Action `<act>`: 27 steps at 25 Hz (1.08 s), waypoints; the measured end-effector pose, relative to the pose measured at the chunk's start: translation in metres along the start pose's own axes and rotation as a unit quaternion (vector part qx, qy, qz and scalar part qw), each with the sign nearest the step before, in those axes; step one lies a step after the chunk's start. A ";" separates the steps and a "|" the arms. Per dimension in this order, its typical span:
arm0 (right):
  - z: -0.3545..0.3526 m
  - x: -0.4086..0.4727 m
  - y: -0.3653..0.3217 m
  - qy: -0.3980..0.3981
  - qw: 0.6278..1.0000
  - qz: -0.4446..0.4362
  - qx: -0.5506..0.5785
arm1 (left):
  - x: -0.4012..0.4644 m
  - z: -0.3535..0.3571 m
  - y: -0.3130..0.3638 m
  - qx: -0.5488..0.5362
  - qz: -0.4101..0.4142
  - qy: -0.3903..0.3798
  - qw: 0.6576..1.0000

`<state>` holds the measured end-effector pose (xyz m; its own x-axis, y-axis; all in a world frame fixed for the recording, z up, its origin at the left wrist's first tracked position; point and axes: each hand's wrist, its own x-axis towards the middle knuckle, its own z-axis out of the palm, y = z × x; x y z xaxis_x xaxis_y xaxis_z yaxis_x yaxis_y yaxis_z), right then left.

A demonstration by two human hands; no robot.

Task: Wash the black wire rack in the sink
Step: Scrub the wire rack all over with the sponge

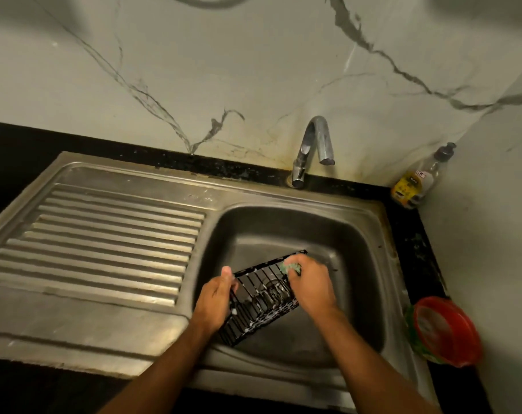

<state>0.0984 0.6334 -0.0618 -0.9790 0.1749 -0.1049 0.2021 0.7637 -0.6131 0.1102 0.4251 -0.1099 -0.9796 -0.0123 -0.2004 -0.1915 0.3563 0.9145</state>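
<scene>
Black wire rack (261,297): held tilted over basin of steel sink (370,234), soap suds on wires. Left hand (216,297) grips rack's left edge, fingers curled round frame. Right hand (310,283) clenches green scrub pad (290,266), pressing it on rack's far right corner. Chrome tap (312,147) behind basin, spout over it. Soap bottle (418,180) in back right corner of black surface (415,237). Red-lidded tub (444,331) at sink's right.

Ribbed drainboard (110,234) left of the sink (370,222) lies open to me, faucet (312,144) overhanging its back, red tub (444,331) crowding its right
</scene>
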 end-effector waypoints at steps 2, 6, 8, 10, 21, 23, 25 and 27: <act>0.007 -0.003 -0.013 -0.025 0.999 -0.044 0.013 | 0.000 0.001 -0.001 -0.009 0.006 0.010 1.000; 0.023 -0.033 -0.036 -0.069 0.983 -0.159 0.058 | 0.004 0.003 -0.010 -0.024 -0.010 -0.008 1.000; 0.023 -0.028 -0.025 -0.049 0.991 -0.121 0.041 | 0.005 0.002 -0.012 -0.028 -0.017 -0.018 0.999; 0.017 -0.014 -0.006 -0.027 0.998 -0.036 0.032 | 0.003 0.001 -0.011 -0.036 -0.029 -0.011 0.999; 0.011 0.003 -0.012 -0.049 0.999 -0.018 0.006 | 0.001 -0.001 -0.002 0.003 -0.013 0.015 1.000; 0.011 -0.005 -0.008 -0.062 0.996 -0.059 -0.002 | 0.001 -0.001 -0.001 0.014 -0.003 -0.002 1.000; 0.002 0.006 0.013 -0.032 0.999 -0.010 -0.007 | 0.000 -0.002 0.001 0.023 0.006 -0.025 0.999; -0.010 0.026 0.037 0.036 0.996 0.077 -0.015 | -0.001 -0.003 0.003 0.024 0.013 -0.041 0.999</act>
<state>0.0812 0.6723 -0.0796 -0.9317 0.3358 -0.1386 0.3524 0.7426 -0.5695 0.1106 0.4237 -0.1056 -0.9756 0.0729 -0.2069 -0.1615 0.3992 0.9025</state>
